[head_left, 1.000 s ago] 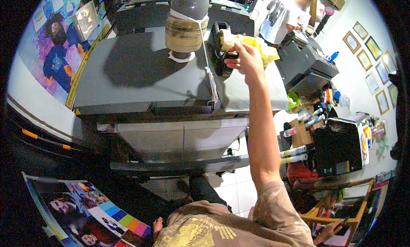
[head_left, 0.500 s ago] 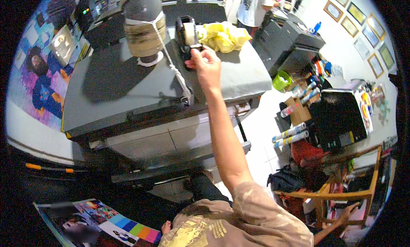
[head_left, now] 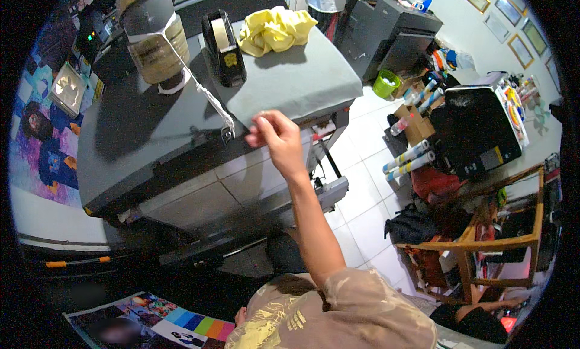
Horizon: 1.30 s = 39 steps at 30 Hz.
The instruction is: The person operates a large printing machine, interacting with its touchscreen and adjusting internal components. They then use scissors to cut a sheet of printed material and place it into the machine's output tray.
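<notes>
My right hand (head_left: 275,137) is raised over the front edge of the grey machine lid (head_left: 151,116), its fingers curled and thumb pressed toward them. Whatever they pinch is too small or blurred to make out. Beyond it stands a black tape dispenser (head_left: 228,62) with a roll of tape in it. A crumpled yellow cloth (head_left: 278,30) lies beside the dispenser. To its left a large tape-wrapped cylinder (head_left: 158,53) has a white cord (head_left: 208,98) running from it to the lid's edge. Only a little of my left hand (head_left: 240,316) shows beside my shirt; its fingers are hidden.
On the right are a green bin (head_left: 385,83), a large black box-shaped machine (head_left: 483,131), rolled tubes (head_left: 411,162), a backpack (head_left: 411,225) and a wooden frame (head_left: 471,245). Another person's arm (head_left: 498,305) shows at the lower right. A printed colour sheet (head_left: 193,322) lies lower left.
My right hand has left the tape dispenser and drawn back toward me, past the lid's front edge. The view has shifted, so the lid and things on it appear farther left.
</notes>
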{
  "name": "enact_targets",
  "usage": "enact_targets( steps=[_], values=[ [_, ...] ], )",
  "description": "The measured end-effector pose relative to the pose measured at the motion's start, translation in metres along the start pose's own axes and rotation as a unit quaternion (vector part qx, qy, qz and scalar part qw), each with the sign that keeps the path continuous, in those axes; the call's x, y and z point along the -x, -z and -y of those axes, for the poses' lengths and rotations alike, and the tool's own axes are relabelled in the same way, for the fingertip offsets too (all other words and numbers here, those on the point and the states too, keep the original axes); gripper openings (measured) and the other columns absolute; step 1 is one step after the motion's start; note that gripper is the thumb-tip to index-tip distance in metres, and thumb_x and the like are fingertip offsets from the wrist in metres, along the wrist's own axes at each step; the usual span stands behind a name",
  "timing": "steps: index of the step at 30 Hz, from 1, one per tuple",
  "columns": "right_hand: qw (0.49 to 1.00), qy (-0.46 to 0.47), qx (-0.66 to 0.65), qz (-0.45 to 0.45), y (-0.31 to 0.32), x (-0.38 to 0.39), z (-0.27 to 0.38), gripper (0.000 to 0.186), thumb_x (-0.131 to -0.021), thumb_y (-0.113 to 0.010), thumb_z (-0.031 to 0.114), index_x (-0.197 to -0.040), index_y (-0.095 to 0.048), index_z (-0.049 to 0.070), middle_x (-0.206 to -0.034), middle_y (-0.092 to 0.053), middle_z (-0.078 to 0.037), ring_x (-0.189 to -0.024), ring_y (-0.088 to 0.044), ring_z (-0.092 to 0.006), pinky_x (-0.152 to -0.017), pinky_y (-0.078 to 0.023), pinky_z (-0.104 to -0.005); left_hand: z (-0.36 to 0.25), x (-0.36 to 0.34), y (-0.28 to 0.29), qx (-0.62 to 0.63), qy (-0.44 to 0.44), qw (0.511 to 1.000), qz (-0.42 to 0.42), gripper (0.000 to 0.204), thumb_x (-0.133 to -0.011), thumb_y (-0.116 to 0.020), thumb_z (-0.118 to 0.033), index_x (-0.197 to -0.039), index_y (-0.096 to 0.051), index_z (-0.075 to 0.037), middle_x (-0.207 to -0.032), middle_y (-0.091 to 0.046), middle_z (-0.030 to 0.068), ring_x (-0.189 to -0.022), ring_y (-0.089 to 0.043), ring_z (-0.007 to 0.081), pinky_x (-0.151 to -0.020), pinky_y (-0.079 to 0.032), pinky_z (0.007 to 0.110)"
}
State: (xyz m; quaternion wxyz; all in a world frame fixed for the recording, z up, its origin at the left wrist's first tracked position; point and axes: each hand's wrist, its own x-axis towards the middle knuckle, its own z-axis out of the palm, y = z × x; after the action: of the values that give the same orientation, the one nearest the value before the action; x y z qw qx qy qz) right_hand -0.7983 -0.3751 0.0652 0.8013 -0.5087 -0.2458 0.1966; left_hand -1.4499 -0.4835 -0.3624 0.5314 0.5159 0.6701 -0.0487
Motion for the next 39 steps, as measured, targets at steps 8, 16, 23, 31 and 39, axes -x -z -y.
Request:
enact_targets(
  steps=[8, 16, 23, 31, 39],
  values=[
    [0.987, -0.131, -0.011, -0.094, 0.108, 0.070, -0.039, 0.061, -0.102, -0.065, 0.015, -0.155, -0.038, 0.002, -0.083, -0.062, -0.005, -0.064, -0.063, -0.0124, -0.057, -0.054, -0.0276, 0.010, 0.005, 0.010, -0.028, -0.004, 1.000, 0.001, 0.045, -0.100, -0.061, -0.039, -0.118, -0.069, 0.001, -0.113, -0.073, 0.0154, -0.105, -0.069, 0.0256, -0.091, -0.053, 0.038],
    [0.978, -0.088, 0.038, -0.186, 0.157, 0.044, -0.083, 0.038, -0.101, -0.065, 0.018, -0.127, -0.042, 0.002, -0.077, -0.058, -0.005, -0.060, -0.052, -0.0117, -0.055, -0.046, -0.0265, 0.011, 0.011, 0.018, -0.049, -0.009, 0.999, 0.002, 0.044, -0.100, -0.061, -0.039, -0.118, -0.069, 0.001, -0.112, -0.073, 0.0150, -0.105, -0.069, 0.0255, -0.091, -0.053, 0.038],
    [0.980, -0.057, 0.047, -0.186, 0.171, 0.021, -0.104, 0.036, -0.100, -0.069, 0.020, -0.119, -0.041, 0.005, -0.070, -0.057, -0.005, -0.058, -0.051, -0.0124, -0.052, -0.039, -0.0285, 0.013, 0.015, 0.020, -0.059, -0.011, 0.998, 0.002, 0.043, -0.100, -0.061, -0.038, -0.117, -0.069, 0.000, -0.112, -0.073, 0.0146, -0.104, -0.069, 0.0254, -0.090, -0.053, 0.038],
    [0.976, -0.050, 0.051, -0.203, 0.174, 0.016, -0.111, 0.032, -0.099, -0.071, 0.016, -0.112, -0.042, 0.007, -0.078, -0.059, -0.006, -0.060, -0.055, -0.0139, -0.052, -0.042, -0.0306, 0.012, 0.016, 0.025, -0.070, -0.014, 0.997, 0.000, 0.042, -0.100, -0.062, -0.038, -0.117, -0.069, 0.000, -0.112, -0.073, 0.0142, -0.104, -0.069, 0.0254, -0.090, -0.053, 0.038],
    [0.976, -0.045, 0.046, -0.209, 0.172, 0.017, -0.108, 0.033, -0.098, -0.073, 0.018, -0.109, -0.044, 0.007, -0.080, -0.061, -0.007, -0.062, -0.058, -0.0146, -0.053, -0.043, -0.0305, 0.010, 0.015, 0.028, -0.077, -0.020, 0.997, 0.000, 0.041, -0.100, -0.062, -0.038, -0.117, -0.069, -0.001, -0.111, -0.073, 0.0138, -0.103, -0.069, 0.0253, -0.090, -0.053, 0.038]
  ],
)
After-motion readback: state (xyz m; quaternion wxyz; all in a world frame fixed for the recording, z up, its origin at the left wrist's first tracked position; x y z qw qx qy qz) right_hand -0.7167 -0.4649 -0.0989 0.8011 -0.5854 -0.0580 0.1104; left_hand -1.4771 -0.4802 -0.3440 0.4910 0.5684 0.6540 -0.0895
